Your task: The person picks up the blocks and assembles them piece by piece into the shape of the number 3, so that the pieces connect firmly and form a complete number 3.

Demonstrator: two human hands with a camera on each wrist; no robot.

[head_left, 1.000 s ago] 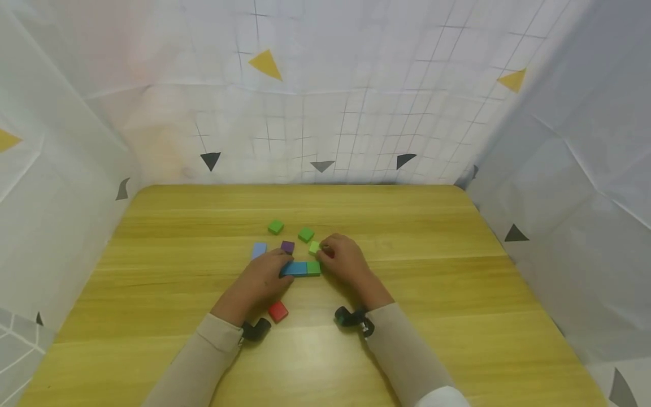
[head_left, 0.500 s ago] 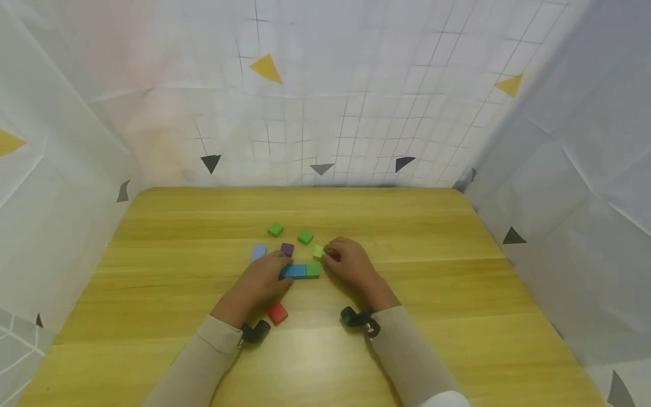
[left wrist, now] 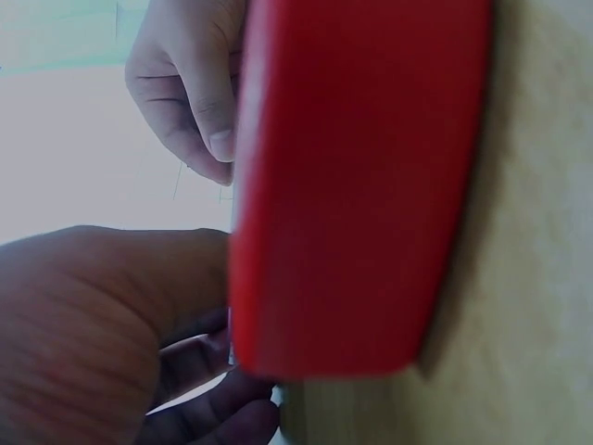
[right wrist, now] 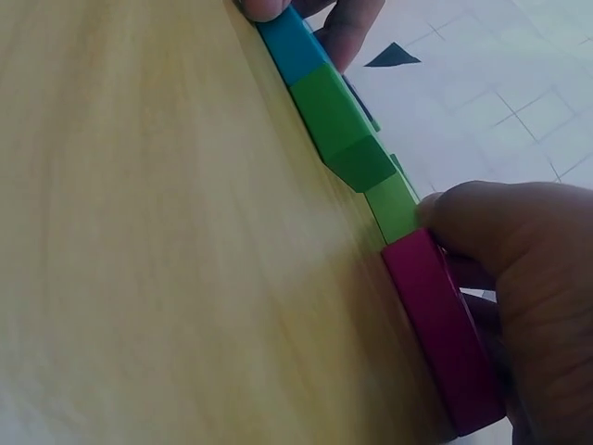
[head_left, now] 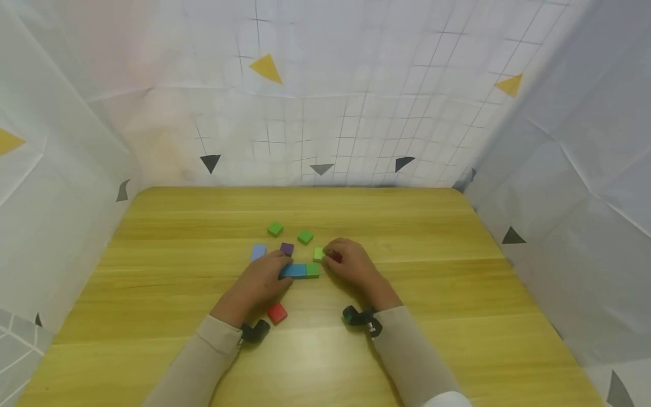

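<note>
My left hand (head_left: 258, 281) grips the left part of a blue block (head_left: 296, 271) between thumb and fingers. A green block (head_left: 312, 271) touches the blue one's right end. Just behind and right of that pair, my right hand (head_left: 353, 263) pinches a light green block (head_left: 318, 254) at its right side. Under the right palm lies a magenta block (right wrist: 443, 329), mostly hidden in the head view. A red block (head_left: 277, 313) lies near my left wrist and fills much of the left wrist view. The fingers behind the blocks are partly hidden.
Beyond my left hand are a purple block (head_left: 287, 249) and a light blue block (head_left: 258, 252). Two green blocks, one (head_left: 275, 229) left and one (head_left: 305, 237) right, lie farther back. White patterned sheets (head_left: 325, 102) surround the wooden table (head_left: 407, 226).
My right hand has shifted slightly right, and the light green block has moved a little right with it. The left hand and the blue block stay in place.
</note>
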